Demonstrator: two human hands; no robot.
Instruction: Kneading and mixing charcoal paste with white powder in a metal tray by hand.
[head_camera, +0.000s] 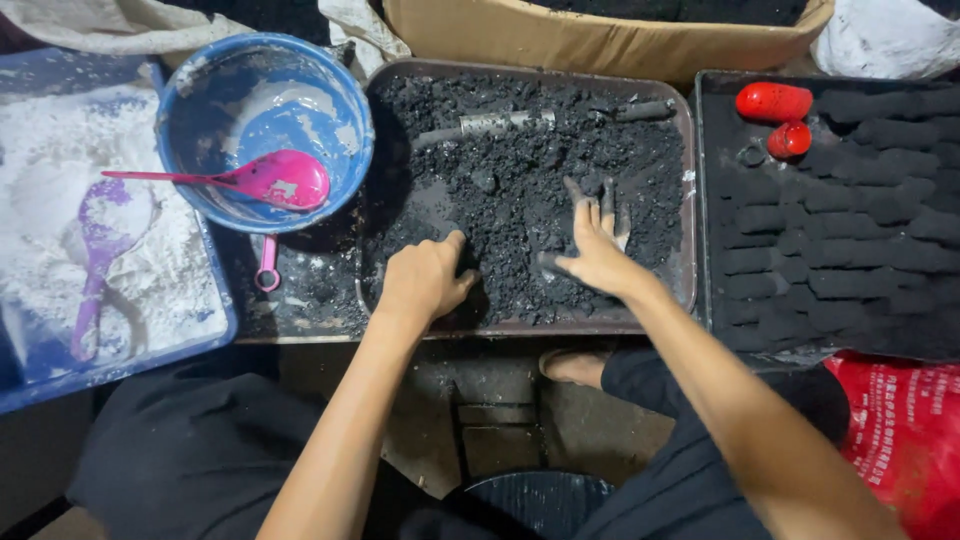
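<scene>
Black, crumbly charcoal mix fills a shallow brown tray in front of the person. Into its near edge the left hand presses, fingers curled under and closed on the grit. Further right in the same tray the right hand lies flat on the mix, blackened fingers spread. A metal tube mould rests at the tray's far side, well apart from both hands. To the left stands a blue bowl holding a pink ladle, beside a blue tray of white powder. To the right, a black tray carries rows of dark pressed briquettes and two red objects.
</scene>
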